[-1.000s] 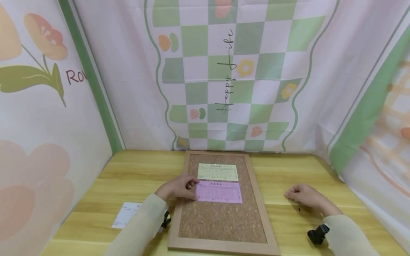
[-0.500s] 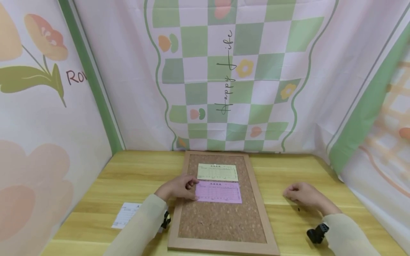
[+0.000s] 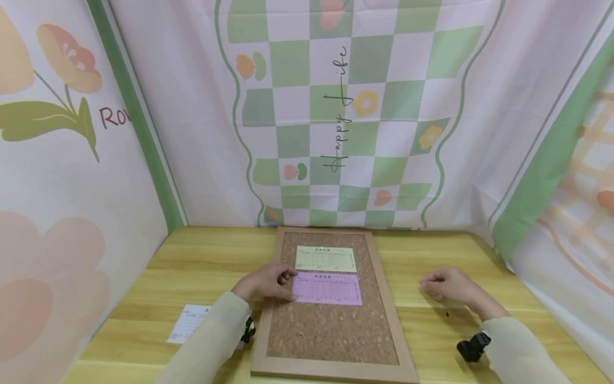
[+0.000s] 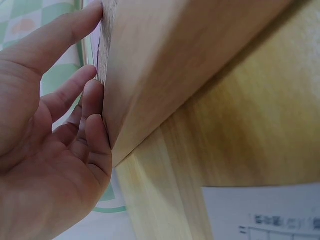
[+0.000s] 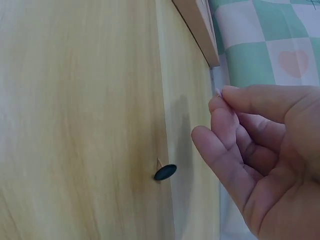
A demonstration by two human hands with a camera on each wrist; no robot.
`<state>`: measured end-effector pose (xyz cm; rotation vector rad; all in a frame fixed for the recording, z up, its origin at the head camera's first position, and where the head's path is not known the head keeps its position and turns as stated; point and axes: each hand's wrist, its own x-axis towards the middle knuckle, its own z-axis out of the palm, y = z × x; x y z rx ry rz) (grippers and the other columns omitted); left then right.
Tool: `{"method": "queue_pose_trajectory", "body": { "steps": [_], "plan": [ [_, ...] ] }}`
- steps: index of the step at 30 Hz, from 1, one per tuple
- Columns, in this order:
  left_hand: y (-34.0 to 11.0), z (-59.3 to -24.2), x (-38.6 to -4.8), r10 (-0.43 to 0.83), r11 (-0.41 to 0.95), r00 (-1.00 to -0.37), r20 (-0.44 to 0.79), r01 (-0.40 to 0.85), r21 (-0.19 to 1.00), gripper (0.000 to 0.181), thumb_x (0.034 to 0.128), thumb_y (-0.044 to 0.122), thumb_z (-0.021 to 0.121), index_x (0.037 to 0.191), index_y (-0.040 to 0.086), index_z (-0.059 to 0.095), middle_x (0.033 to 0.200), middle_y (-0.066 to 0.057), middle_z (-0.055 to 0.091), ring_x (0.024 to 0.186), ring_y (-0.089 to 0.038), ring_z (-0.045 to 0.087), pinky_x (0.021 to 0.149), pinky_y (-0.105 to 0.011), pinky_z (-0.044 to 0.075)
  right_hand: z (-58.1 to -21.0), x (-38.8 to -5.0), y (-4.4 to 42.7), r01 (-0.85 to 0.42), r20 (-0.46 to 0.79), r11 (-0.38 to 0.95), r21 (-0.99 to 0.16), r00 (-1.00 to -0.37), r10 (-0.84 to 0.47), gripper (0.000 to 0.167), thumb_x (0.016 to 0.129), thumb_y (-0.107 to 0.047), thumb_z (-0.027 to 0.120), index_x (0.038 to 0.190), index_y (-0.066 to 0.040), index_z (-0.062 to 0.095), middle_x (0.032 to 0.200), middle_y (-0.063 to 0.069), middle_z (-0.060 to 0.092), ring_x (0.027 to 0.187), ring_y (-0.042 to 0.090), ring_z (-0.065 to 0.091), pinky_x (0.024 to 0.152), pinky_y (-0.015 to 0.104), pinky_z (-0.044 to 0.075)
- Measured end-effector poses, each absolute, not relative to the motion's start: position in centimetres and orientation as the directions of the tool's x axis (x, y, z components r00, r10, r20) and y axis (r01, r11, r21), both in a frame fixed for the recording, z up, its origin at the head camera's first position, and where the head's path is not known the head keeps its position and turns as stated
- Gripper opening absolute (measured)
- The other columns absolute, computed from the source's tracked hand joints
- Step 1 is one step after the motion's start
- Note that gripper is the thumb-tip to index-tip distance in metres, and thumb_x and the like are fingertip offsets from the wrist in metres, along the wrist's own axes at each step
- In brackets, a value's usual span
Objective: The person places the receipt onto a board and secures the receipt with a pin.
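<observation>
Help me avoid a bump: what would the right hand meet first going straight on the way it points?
Likely the corkboard's wooden frame; depth is unclear, so the right hand might pass above it.

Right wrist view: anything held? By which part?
The right hand seems to pinch a tiny pale object between thumb and fingertip; which part cannot be told. The dark thumbtack isn't held.

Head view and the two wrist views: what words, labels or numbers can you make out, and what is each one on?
"Happy Life", written sideways on the checked cloth.
"Ro", then a cut-off letter, on the flowered cloth.
Yellow slip and pink slip: print too small to read.
White slip: print too blurred to read, even in the left wrist view.
</observation>
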<state>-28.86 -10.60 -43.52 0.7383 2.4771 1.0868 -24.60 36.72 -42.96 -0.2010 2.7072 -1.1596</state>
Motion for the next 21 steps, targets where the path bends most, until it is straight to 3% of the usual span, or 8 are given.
{"method": "queue_pose_trajectory", "body": {
  "steps": [9,15,21],
  "plan": [
    [-10.5,-43.4,-28.9,0.576,0.575,-0.811,-0.101,0.314,0.756,0.058,0.0804,0.013,0.085,0.131,-0.001,0.059,0.108,-0.008,0.053,0.095,-0.02,0.046,0.083,-0.036,0.042,-42.7,-24.9,36.0,-0.064,-0.115,0.663,-0.746,-0.968,-0.223,0.03,0.1,-0.016,0.063,0.112,0.011,0.067,0.08,0.008,0.063,0.077,0.021,0.062,0.067,0.033,0.055],
    [-10.5,-43.4,-28.8,0.573,0.572,-0.814,-0.098,0.311,0.759,0.058,0.0795,0.011,0.085,0.13,-0.001,0.059,0.108,-0.009,0.053,0.095,-0.02,0.046,0.082,-0.035,0.043,-42.2,-25.1,34.9,-0.079,-0.121,0.676,-0.732,-0.962,-0.244,0.033,0.1,-0.019,0.062,0.115,0.01,0.066,0.078,0.009,0.062,0.072,0.021,0.058,0.067,0.034,0.052],
    [-10.6,-43.5,-28.8,0.572,0.569,-0.814,-0.099,0.307,0.762,0.058,0.0804,0.01,0.085,0.131,-0.002,0.058,0.108,-0.009,0.053,0.095,-0.02,0.045,0.082,-0.036,0.042,-41.8,-25.7,33.5,-0.096,-0.111,0.687,-0.721,-0.962,-0.251,0.033,0.1,-0.021,0.062,0.115,0.008,0.068,0.084,0.007,0.066,0.076,0.021,0.06,0.068,0.034,0.052]
  ]
}}
